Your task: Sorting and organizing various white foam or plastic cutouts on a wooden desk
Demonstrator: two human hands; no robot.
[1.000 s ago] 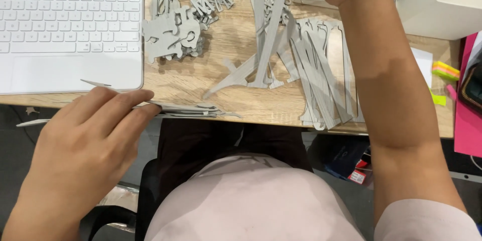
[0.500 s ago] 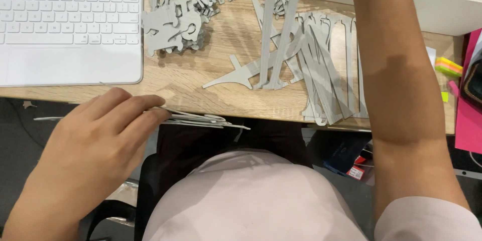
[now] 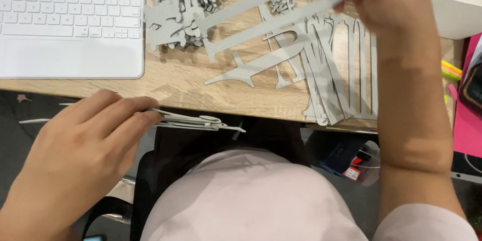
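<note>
grey strips [image 3: 273,12] are now lifted off the bench [image 3: 201,88] at 1 o'clock, pinched in the right hand [image 3: 386,0]; the left hand [image 3: 85,140] still grips a thin grey bundle [image 3: 193,120] at 8 o'clock.

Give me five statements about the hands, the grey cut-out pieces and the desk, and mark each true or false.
1. The right hand holds long grey strips lifted above the desk. True.
2. The left hand is empty. False: its grip is closed on a thin stack of flat grey pieces held just off the desk's near edge.
3. A white keyboard lies at the desk's left side. True.
4. The wooden desk has no loose pieces on it. False: long grey cut-outs lie spread on it, and a heap of smaller grey shapes sits by the keyboard.
5. The left hand is typing on the keyboard. False: it is below the desk edge, clear of the keys.
</note>
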